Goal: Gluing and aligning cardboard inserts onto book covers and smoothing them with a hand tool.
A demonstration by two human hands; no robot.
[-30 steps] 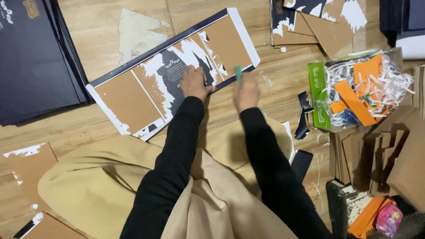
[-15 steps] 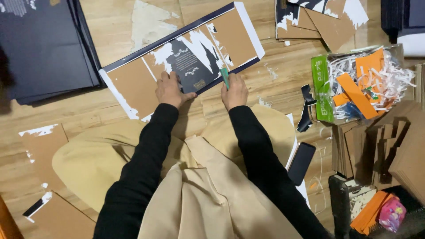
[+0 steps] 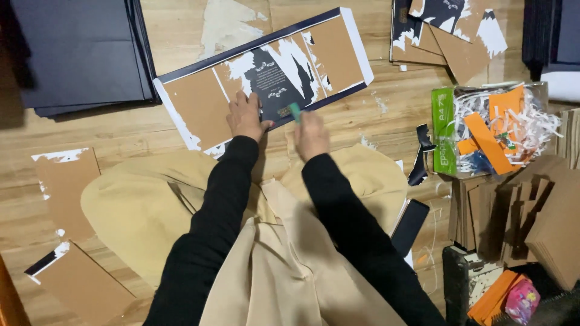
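Over the last second the long cardboard panel [image 3: 266, 78] had slid up and away from the person across the wooden floor [image 3: 109, 130], and both hands had gone with it. The left hand [image 3: 246, 116] had kept to the near edge of the panel, lying flat and spread there as a weight, fingers open and closed on nothing. The right hand [image 3: 311, 134] was wrapped around a small green-handled tool [image 3: 294, 112], whose tip met the panel's near edge just beside the dark printed patch in the middle. That suggested the scraping was carrying on at the same spot, with much of the covering already gone.

The panel was stiff brown board with a navy border. Its dark paper facing was torn off in ragged strips, leaving white fuzzy backing in places and bare matte brown elsewhere. To the upper left lay a stack of dark blue sheets [image 3: 78, 54], smooth and untouched. Stripped brown pieces [image 3: 63, 187] with white scraps lay at the left, and more [image 3: 447, 36] at the top right. A box of shredded white and orange paper [image 3: 501, 127] stood at the right, well apart from the hands.
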